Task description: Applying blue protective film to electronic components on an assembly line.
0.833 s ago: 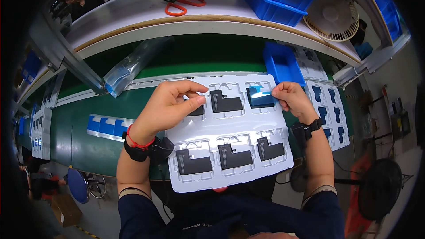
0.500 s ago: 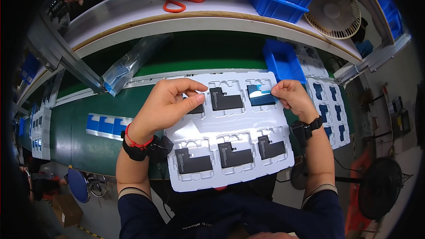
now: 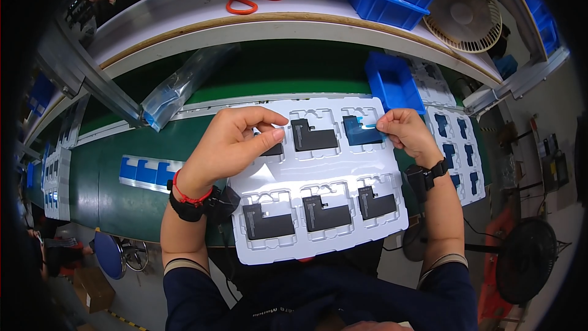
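A white plastic tray [image 3: 288,175] rests at the near edge of the bench, tilted, its moulded pockets holding several black L-shaped phone batteries, one of them [image 3: 327,213] in the near row. At the far right pocket, my right hand [image 3: 405,133] pinches the edge of a clear blue film [image 3: 365,133], which lies over the battery there. My left hand [image 3: 236,141] hovers at the far left pocket, thumb and forefinger apart, and partly hides the battery [image 3: 274,149] beneath. Between the two hands sits an uncovered battery [image 3: 313,137].
A strip with blue film pieces [image 3: 147,173] lies on the green bench left of my forearm. Beyond the tray stand a blue bin [image 3: 395,83] and a clear plastic bag [image 3: 177,92]. Red-handled cutters [image 3: 254,0] lie on the shelf above. Another tray [image 3: 456,153] is at the right.
The tray has shifted very slightly. Over the far right battery the blue film's glare has shrunk; my right hand keeps its pinch, and my left hand stays almost still.
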Available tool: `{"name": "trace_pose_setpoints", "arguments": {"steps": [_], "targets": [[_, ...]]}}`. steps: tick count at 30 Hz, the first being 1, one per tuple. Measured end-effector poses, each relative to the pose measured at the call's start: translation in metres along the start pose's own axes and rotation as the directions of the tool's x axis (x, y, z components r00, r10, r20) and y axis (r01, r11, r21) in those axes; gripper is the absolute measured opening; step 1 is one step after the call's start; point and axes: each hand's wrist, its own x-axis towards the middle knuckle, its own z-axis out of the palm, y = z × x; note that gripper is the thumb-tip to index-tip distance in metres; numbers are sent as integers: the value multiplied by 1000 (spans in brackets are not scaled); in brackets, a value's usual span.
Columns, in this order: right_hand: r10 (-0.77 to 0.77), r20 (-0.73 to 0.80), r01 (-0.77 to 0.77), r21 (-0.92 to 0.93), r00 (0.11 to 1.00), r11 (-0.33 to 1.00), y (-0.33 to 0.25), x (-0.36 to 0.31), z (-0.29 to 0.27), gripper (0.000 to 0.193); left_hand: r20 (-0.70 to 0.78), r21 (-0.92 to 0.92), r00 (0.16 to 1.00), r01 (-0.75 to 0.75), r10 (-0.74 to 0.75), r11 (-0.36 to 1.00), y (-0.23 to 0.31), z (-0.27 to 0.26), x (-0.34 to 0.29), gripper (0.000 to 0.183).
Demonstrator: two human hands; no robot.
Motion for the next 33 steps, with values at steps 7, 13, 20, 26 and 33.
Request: {"name": "trace_pose_setpoints", "arguments": {"steps": [7,13,20,26,33], "targets": [[-5,-5,4,-44,1000,999,-2,-1,2,4,-14,-16,999,-44,44,999,0,1,0,22],[-38,-51,31,-127,998,991,-3,-3,8,5,-4,32,1000,-13,13,999,6,0,-1,23],[-51,-78,35,-200,996,979,-4,-4,12,6,-21,19,997,-75,75,997,0,1,-2,24],[-175,-90,135,-337,981,932,3,0,15,5,-25,1,997,-76,76,997,-4,0,-1,23],[-360,-108,165,-744,927,648,-17,-12,27,23,-63,4,995,-79,79,997,-4,2,-1,23]]}}
